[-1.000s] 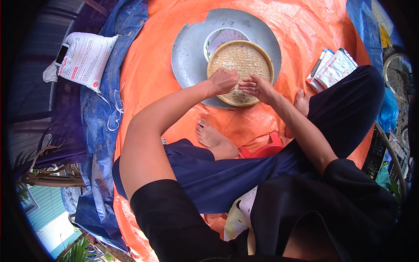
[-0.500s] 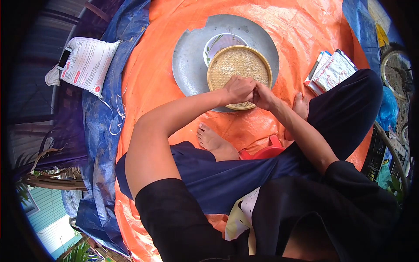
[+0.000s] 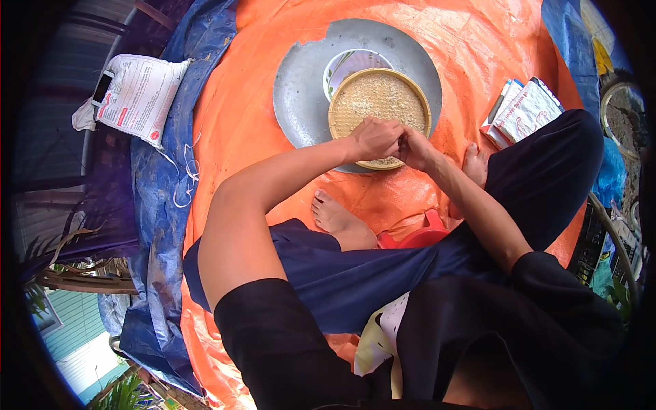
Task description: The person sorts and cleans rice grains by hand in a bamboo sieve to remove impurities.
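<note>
My left hand [image 3: 376, 139] and my right hand [image 3: 415, 148] meet over the near edge of a round woven basket [image 3: 380, 102]. The fingers of both are closed in pinches that touch each other; whatever they hold is too small or hidden to name. Pale grains lie scattered in the basket. It overlaps a white bowl with a purple and green pattern [image 3: 335, 70], and both rest on a large round grey metal tray [image 3: 294, 102] with a chipped far edge.
An orange tarp [image 3: 253, 89] lies underneath, with a blue tarp [image 3: 160, 198] on the left. A white printed sack [image 3: 140, 96] bears a phone [image 3: 103, 87]. Folded packets [image 3: 526, 113] lie at right, near my foot. A red plastic object [image 3: 424, 236] sits between my legs.
The whole view has shifted slightly to the right. Both hands stay together over the basket's near edge, with only slight finger movement.
</note>
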`<state>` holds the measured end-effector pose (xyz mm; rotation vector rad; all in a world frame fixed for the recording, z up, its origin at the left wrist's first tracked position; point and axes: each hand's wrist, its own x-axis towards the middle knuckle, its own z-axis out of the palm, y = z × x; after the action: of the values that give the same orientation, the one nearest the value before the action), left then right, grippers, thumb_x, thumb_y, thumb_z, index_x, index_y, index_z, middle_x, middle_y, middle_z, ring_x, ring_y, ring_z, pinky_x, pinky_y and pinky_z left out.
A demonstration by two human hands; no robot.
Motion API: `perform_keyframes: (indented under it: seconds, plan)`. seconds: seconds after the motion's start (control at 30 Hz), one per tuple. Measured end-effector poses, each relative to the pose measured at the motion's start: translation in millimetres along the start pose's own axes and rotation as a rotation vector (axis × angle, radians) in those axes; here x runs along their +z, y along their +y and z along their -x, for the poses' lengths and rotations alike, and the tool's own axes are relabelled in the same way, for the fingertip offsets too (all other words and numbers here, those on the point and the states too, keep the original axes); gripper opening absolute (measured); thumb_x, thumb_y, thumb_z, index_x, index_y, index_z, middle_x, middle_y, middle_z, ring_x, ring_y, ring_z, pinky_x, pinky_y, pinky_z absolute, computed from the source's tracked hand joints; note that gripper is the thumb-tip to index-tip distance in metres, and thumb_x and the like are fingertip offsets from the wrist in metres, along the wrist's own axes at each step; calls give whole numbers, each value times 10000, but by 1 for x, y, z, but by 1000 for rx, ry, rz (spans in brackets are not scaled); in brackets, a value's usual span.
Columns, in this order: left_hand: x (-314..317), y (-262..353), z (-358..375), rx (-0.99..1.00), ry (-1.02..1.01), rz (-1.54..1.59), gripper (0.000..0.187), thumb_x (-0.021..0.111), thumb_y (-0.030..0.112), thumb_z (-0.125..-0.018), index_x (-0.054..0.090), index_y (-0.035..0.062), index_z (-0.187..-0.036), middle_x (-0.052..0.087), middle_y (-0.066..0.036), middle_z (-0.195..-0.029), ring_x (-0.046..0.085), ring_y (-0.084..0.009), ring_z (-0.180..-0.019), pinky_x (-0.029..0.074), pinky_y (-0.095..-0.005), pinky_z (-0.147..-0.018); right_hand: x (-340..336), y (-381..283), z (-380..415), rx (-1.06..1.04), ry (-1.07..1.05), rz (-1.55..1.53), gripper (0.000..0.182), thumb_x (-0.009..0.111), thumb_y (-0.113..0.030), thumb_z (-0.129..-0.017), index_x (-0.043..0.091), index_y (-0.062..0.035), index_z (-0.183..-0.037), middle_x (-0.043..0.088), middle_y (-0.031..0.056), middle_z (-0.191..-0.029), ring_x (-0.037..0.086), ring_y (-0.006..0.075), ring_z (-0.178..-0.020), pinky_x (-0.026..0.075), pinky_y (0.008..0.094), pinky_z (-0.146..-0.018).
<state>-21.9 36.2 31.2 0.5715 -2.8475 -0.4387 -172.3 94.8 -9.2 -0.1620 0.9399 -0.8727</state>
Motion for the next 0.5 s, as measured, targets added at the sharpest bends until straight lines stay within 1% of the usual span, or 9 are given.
perform_keyframes:
  seconds: [0.1,0.13,0.23,0.33,0.4,0.43,0.5]
  plan:
    - [-3,-6,-2,25,67,25,157,587,204,-815,588,51,-853,581,-84,-805,633,-269,-680,522,-378,-558,-3,-3,-1,-25,-32,23,323,336,-238,-999,569,-16,-987,631,93,-899,643,199,-834,542,346,-813]
    - [-3,-9,-1,32,94,34,148,591,195,-813,582,52,-847,576,-82,-799,631,-265,-682,521,-375,-558,-6,-3,-5,-32,-1,18,334,328,-237,-1000,563,1,-1010,630,108,-926,642,209,-862,540,349,-827]
    - [-3,-25,3,4,49,-34,128,602,157,-802,563,50,-859,565,-84,-839,628,-250,-763,520,-355,-596,-9,-4,-10,-53,80,-17,369,312,-232,-1005,536,49,-1089,620,159,-1018,634,244,-952,533,354,-873]
    - [0,-39,11,73,-44,-108,189,641,164,-782,566,51,-914,560,-82,-918,605,-234,-892,511,-345,-710,-5,-8,-5,-87,135,-59,399,313,-220,-1005,491,93,-1175,594,216,-1124,616,281,-1041,518,351,-924]
    - [2,-44,17,180,0,-162,268,672,196,-760,568,50,-960,553,-79,-951,582,-228,-944,487,-346,-778,-6,-8,-5,-113,185,-52,413,321,-209,-1002,460,114,-1217,573,243,-1182,602,300,-1084,506,349,-952]
    - [4,-45,19,233,23,-188,308,688,212,-749,568,50,-983,549,-77,-967,570,-224,-970,475,-347,-811,-6,-9,-5,-124,197,-60,411,323,-206,-1001,459,116,-1216,568,248,-1190,599,304,-1088,502,352,-959]
    - [8,-47,22,251,-22,-197,339,700,230,-726,582,48,-987,550,-70,-966,562,-222,-976,460,-352,-836,-5,-11,-5,-148,219,-77,406,327,-199,-998,455,120,-1214,559,257,-1205,595,311,-1096,493,358,-973]
